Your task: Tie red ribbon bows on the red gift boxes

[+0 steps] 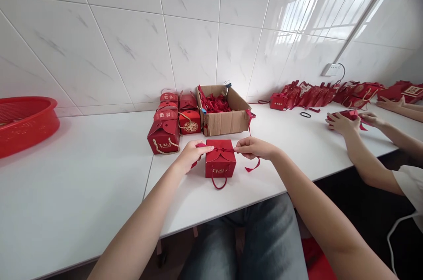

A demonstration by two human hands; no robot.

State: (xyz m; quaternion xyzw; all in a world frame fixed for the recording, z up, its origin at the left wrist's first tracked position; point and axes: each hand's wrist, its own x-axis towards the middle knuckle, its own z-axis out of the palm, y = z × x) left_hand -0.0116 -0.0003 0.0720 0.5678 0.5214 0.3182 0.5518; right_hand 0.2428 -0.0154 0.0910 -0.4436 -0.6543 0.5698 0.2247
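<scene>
A red gift box (220,169) with gold lettering and a dark red cord handle stands in front of me near the table's edge. Across its folded top runs a red ribbon (226,150), pulled out to both sides. On the left of the box, my left hand (192,155) pinches one side of the ribbon. My right hand (253,147) is closed on the other side, at the box's right top edge. A loose ribbon tail (254,166) hangs below my right hand, its tip by the tabletop.
Behind the box, a cardboard carton (228,122) holds red ribbons. Finished-looking red boxes (163,134) stand to its left. A red plastic basket (42,123) sits far left. At right, another person's hands (343,123) handle a red box; more red boxes (360,93) line the wall.
</scene>
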